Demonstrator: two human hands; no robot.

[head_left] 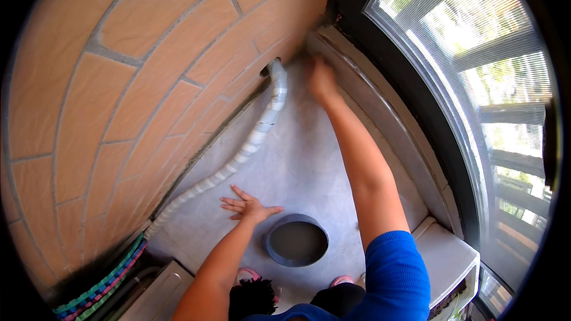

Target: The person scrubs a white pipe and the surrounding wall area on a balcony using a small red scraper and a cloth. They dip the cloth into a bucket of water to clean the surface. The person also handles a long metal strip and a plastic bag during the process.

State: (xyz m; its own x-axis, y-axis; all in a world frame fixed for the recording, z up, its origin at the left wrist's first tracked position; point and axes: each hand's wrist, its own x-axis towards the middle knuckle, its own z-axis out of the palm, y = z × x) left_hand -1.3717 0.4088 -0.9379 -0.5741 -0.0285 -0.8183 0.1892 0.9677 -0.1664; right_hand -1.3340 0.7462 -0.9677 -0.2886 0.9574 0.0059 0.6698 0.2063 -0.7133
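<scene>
L hand (253, 209), fingers fanned and gripping nothing, hovers at or on the floor (309, 172) as the R hand (322, 80), blurred, reaches for the far corner (306, 53); can't tell if it holds anything. Step in hand, prob.: working that corner at arm's length. Next move calls for care w/ the wrapped pipe (257, 135) nearby. Grey bowl (297, 220) sits just R of L hand, on the near side, well apart from R hand.

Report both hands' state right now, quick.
Left hand: open, spread, nothing visibly held, near the round dark-grey basin.
Right hand: motion-blurred; cannot tell open or closed, or whether it holds anything.
</scene>
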